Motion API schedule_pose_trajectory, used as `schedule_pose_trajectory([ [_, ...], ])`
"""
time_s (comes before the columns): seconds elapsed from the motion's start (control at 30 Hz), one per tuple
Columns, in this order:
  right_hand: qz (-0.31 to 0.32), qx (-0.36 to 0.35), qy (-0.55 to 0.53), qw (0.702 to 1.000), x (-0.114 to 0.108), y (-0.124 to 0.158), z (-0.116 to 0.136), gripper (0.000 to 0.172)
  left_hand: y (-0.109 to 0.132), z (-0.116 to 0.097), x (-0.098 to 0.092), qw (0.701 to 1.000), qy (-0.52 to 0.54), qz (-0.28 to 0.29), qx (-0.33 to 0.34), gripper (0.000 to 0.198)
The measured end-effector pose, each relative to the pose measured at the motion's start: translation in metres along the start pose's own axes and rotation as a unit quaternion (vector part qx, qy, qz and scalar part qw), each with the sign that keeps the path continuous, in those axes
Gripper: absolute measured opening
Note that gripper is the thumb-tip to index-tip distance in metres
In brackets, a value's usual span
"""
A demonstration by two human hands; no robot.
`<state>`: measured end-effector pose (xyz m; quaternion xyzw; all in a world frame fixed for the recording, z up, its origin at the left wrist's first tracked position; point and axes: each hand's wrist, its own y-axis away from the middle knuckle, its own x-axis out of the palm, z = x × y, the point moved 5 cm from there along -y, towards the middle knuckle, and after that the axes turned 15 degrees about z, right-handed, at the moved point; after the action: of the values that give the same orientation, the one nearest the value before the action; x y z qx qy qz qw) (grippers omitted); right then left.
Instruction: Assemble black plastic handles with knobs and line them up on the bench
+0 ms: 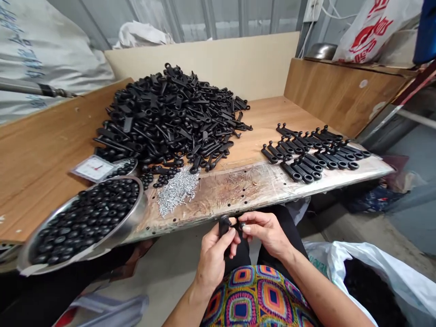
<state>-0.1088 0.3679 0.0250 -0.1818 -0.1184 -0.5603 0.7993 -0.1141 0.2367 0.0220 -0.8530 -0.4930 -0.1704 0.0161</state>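
Observation:
In front of the bench edge, my left hand (214, 253) is closed round a black crank handle (224, 225), held roughly upright. My right hand (269, 232), just beside it, pinches a small round black piece (242, 225) between thumb and fingertips; it looks like a knob, though the fingers partly cover it. Small silver pins (179, 190) lie heaped on the bench to the left. A metal bowl (142, 204) full of round black knobs (91, 213) stands further left. On the right, several black crank handles (299, 170) with ball-ended pegs lie in rows.
A large heap of black crank handles (170, 113) covers the back of the bench (218, 190). Behind the bowl are a smaller dish (135, 170) and a white square dial (93, 168). A screwdriver-like tool (44, 89) juts in from the left. A white sack (335, 254) sits low right.

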Motion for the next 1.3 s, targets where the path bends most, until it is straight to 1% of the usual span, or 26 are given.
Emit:
schedule_pose_trajectory([
  [0.03, 0.0, -0.026, 0.091, 0.996, 0.001, 0.002, 0.006, 0.015, -0.001, 0.001, 0.001, 1.0, 0.007, 0.001, -0.002, 0.031],
  [0.07, 0.005, -0.056, 0.185, 0.981, 0.004, 0.004, 0.012, 0.014, -0.002, 0.002, 0.001, 1.0, 0.01, -0.001, -0.001, 0.032],
  [0.13, 0.023, -0.113, 0.342, 0.933, 0.012, 0.006, 0.022, 0.016, -0.003, 0.004, 0.0, 1.0, 0.011, -0.01, -0.001, 0.032],
  [0.17, 0.033, -0.132, 0.391, 0.91, 0.016, 0.007, 0.024, 0.017, -0.004, 0.006, -0.002, 1.0, 0.015, -0.012, -0.004, 0.033],
  [0.2, 0.039, -0.144, 0.42, 0.895, 0.018, 0.008, 0.026, 0.019, -0.004, 0.008, -0.002, 1.0, 0.026, -0.012, -0.011, 0.032],
  [0.23, 0.043, -0.149, 0.433, 0.888, 0.019, 0.008, 0.026, 0.02, -0.005, 0.01, -0.003, 0.999, 0.043, -0.009, -0.017, 0.031],
  [0.27, 0.047, -0.149, 0.435, 0.887, 0.02, 0.007, 0.025, 0.02, -0.005, 0.012, -0.003, 0.998, 0.065, -0.004, -0.021, 0.03],
  [0.4, 0.042, -0.14, 0.413, 0.899, 0.018, 0.005, 0.018, 0.019, -0.008, 0.015, -0.003, 0.99, 0.141, 0.019, -0.022, 0.027],
  [0.5, 0.038, -0.131, 0.413, 0.9, 0.02, 0.002, 0.013, 0.019, -0.008, 0.015, -0.005, 0.987, 0.157, 0.028, -0.017, 0.026],
  [0.57, 0.032, -0.128, 0.415, 0.9, 0.023, -0.001, 0.01, 0.018, -0.006, 0.015, -0.008, 0.986, 0.162, 0.024, -0.01, 0.027],
  [0.7, 0.001, -0.13, 0.396, 0.909, 0.027, -0.006, 0.009, 0.02, -0.004, 0.013, -0.014, 0.987, 0.161, 0.022, 0.009, 0.029],
  [0.8, -0.01, -0.108, 0.37, 0.923, 0.031, -0.012, 0.009, 0.02, -0.002, 0.012, -0.021, 0.993, 0.113, 0.007, 0.027, 0.027],
  [0.9, 0.002, -0.094, 0.342, 0.935, 0.037, -0.02, 0.009, 0.018, 0.0, 0.01, -0.028, 0.998, 0.029, -0.024, 0.043, 0.03],
  [1.0, 0.02, -0.076, 0.328, 0.941, 0.042, -0.025, 0.007, 0.019, 0.003, 0.007, -0.031, 0.997, -0.063, -0.036, 0.038, 0.03],
  [1.07, 0.027, -0.076, 0.343, 0.936, 0.045, -0.027, 0.007, 0.021, 0.004, 0.005, -0.033, 0.992, -0.114, -0.045, 0.029, 0.027],
  [1.17, 0.009, -0.104, 0.395, 0.913, 0.047, -0.026, 0.01, 0.022, 0.007, 0.003, -0.036, 0.984, -0.163, -0.072, 0.026, 0.027],
  [1.23, -0.003, -0.112, 0.413, 0.904, 0.047, -0.026, 0.011, 0.021, 0.008, 0.002, -0.038, 0.977, -0.189, -0.089, 0.036, 0.031],
  [1.3, -0.011, -0.11, 0.414, 0.903, 0.046, -0.025, 0.01, 0.02, 0.009, 0.002, -0.039, 0.969, -0.218, -0.104, 0.054, 0.033],
])
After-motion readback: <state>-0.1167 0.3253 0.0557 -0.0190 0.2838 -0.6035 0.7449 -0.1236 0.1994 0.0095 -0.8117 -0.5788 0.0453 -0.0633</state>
